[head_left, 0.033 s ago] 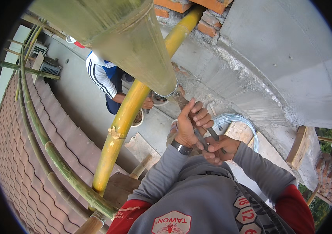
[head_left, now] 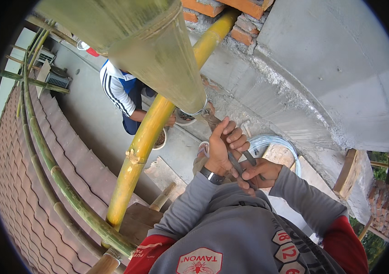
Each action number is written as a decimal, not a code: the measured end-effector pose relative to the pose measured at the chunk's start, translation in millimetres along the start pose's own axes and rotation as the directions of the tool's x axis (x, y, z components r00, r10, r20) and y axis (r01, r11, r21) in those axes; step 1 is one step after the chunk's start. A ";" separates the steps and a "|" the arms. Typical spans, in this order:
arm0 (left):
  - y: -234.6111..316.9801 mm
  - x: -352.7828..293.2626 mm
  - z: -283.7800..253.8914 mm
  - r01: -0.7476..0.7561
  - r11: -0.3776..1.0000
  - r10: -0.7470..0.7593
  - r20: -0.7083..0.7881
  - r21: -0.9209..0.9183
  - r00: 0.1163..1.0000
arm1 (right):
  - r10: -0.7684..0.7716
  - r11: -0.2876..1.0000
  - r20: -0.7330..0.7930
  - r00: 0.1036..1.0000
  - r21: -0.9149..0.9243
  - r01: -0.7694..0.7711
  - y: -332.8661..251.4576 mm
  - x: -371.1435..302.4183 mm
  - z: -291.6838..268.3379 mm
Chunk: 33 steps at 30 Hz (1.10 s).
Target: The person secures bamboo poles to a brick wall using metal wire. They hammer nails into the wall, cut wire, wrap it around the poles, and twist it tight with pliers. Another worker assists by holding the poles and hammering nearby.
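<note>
Both my hands are closed on a pair of dark metal pincers [head_left: 212, 120]. Around the upper part of the handles are the fingers of my left hand [head_left: 222, 148], with a watch strap on that wrist. My right hand [head_left: 265, 172] grips the handle ends, nearer my body. The pincers' jaws meet a wire [head_left: 200, 112] looped round the lower end of a thick green bamboo pole [head_left: 162, 68]. Behind this pole a yellow bamboo pole [head_left: 142, 141] crosses at a slant. My fingers partly hide the handles.
Below, a person in a striped white sleeve [head_left: 120, 93] holds something by a bucket [head_left: 160, 139]. A coil of wire [head_left: 274, 139] lies by the grey wall [head_left: 336, 68]. Bamboo rails [head_left: 60, 178] run along the tiled roof [head_left: 30, 182] at left. Bricks [head_left: 242, 34] jut out above.
</note>
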<state>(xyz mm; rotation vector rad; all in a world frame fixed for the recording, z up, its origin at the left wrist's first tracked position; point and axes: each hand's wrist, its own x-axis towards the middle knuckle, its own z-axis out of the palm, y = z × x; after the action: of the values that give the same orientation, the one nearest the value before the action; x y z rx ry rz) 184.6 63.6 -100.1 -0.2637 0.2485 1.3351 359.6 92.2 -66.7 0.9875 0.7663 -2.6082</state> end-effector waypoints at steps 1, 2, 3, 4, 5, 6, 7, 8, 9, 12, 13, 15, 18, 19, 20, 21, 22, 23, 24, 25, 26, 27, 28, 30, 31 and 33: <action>-1.6 1.0 2.0 -0.023 1.000 0.024 -0.044 0.016 0.999 | 0.023 0.999 0.036 0.999 0.031 -0.024 -0.8 -3.5 4.6; -4.0 4.9 3.9 -0.044 0.999 0.049 -0.195 0.029 0.980 | -0.169 0.926 -0.233 0.958 -0.370 0.073 -1.5 -5.6 11.9; -8.5 10.2 6.9 -0.095 0.994 0.104 -0.272 0.044 0.957 | -0.435 0.694 -0.361 0.825 -0.718 0.052 0.9 -10.0 23.5; -15.0 14.7 9.3 -0.153 0.984 0.173 -0.291 0.091 0.941 | -0.720 0.353 -0.340 0.605 -0.930 -0.103 2.5 -13.0 35.6; -19.9 21.5 11.8 -0.196 0.971 0.234 -0.377 0.137 0.896 | -0.852 0.097 -0.272 0.448 -0.922 -0.375 7.5 -8.6 49.7; -22.9 25.6 13.5 -0.237 0.953 0.295 -0.394 0.190 0.870 | -0.835 0.011 -0.291 0.467 -0.857 -0.515 7.3 -5.9 57.7; -24.3 24.5 11.8 -0.240 0.942 0.321 -0.427 0.233 0.845 | -0.847 0.040 -0.294 0.443 -0.866 -0.498 5.6 -4.2 59.1; -23.9 25.7 11.0 -0.220 0.939 0.321 -0.443 0.265 0.837 | -0.763 0.112 -0.393 0.513 -0.862 -0.495 2.6 -0.3 57.5; -23.5 19.8 7.3 -0.218 0.928 0.336 -0.423 0.304 0.841 | -0.719 0.175 -0.421 0.553 -0.880 -0.442 0.8 0.3 53.4; -15.2 7.2 -2.2 -0.243 0.919 0.349 -0.353 0.311 0.868 | -0.408 0.480 -0.516 0.753 -0.823 -0.304 -16.3 -5.8 26.7; -13.5 6.0 -3.1 -0.178 0.966 0.221 -0.237 0.190 0.946 | -0.324 0.586 -0.484 0.813 -0.777 -0.230 -24.9 -10.6 21.1; -11.4 7.8 -1.0 -0.082 0.996 0.082 -0.031 -0.015 0.996 | -0.245 0.629 -0.428 0.870 -0.753 -0.193 -42.0 -21.4 24.5; -11.6 19.3 16.5 -0.066 0.977 0.099 0.153 -0.204 0.983 | -0.203 0.562 -0.501 0.841 -0.763 -0.319 -87.2 -44.2 60.3; -12.8 24.1 25.8 -0.112 0.958 0.134 0.067 -0.263 0.989 | -0.170 0.533 -0.510 0.843 -0.767 -0.356 -110.8 -50.7 73.4; -13.6 29.1 35.9 -0.151 0.933 0.168 0.025 -0.328 0.985 | -0.123 0.492 -0.571 0.812 -0.745 -0.450 -137.2 -55.1 84.1; -12.5 34.5 45.8 -0.220 0.914 0.253 0.056 -0.340 0.966 | -0.056 0.395 -0.522 0.851 -0.795 -0.461 -163.9 -57.8 91.1; -7.9 38.5 54.1 -0.245 0.903 0.289 0.077 -0.352 0.954 | 0.012 0.262 -0.541 0.841 -0.810 -0.525 -191.0 -54.9 95.4; -2.7 42.1 61.1 -0.260 0.892 0.252 -0.072 -0.369 0.965 | 0.077 0.178 -0.546 0.834 -0.816 -0.550 -215.2 -48.3 97.0; 1.9 45.9 66.6 -0.299 0.877 0.294 -0.073 -0.377 0.953 | 0.138 0.102 -0.518 0.844 -0.840 -0.532 -237.5 -41.9 98.4; 6.6 49.4 70.9 -0.289 0.863 0.276 -0.093 -0.413 0.957 | 0.225 0.026 -0.545 0.808 -0.826 -0.564 -256.1 -32.0 100.4; 9.7 52.1 73.9 -0.300 0.846 0.311 -0.048 -0.442 0.949 | 0.252 -0.091 -0.632 0.732 -0.769 -0.633 -272.8 -23.8 103.1; 12.8 55.1 76.0 -0.310 0.825 0.319 -0.063 -0.472 0.946 | 0.305 -0.155 -0.657 0.689 -0.749 -0.645 -285.3 -10.9 107.6; 14.6 57.8 77.3 -0.298 0.818 0.351 0.016 -0.492 0.936 | 0.351 -0.253 -0.712 0.608 -0.697 -0.671 -296.0 2.8 112.7; 16.3 63.0 78.8 -0.272 0.807 0.377 0.104 -0.524 0.920 | 0.439 -0.263 -0.722 0.535 -0.673 -0.691 -319.0 26.1 126.8; 17.1 65.4 79.0 -0.243 0.803 0.377 0.149 -0.544 0.914 | 0.453 -0.288 -0.750 0.482 -0.635 -0.717 -326.0 31.8 133.7; 15.3 68.0 78.3 -0.250 0.791 0.388 0.142 -0.559 0.911 | 0.375 -0.288 -0.758 0.534 -0.643 -0.710 -325.4 23.0 140.3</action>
<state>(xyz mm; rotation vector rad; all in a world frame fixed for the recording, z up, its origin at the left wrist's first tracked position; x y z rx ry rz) 186.4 155.2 -49.0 -0.5317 -0.3202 1.7515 136.3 283.7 132.3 0.7940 1.3410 -0.5578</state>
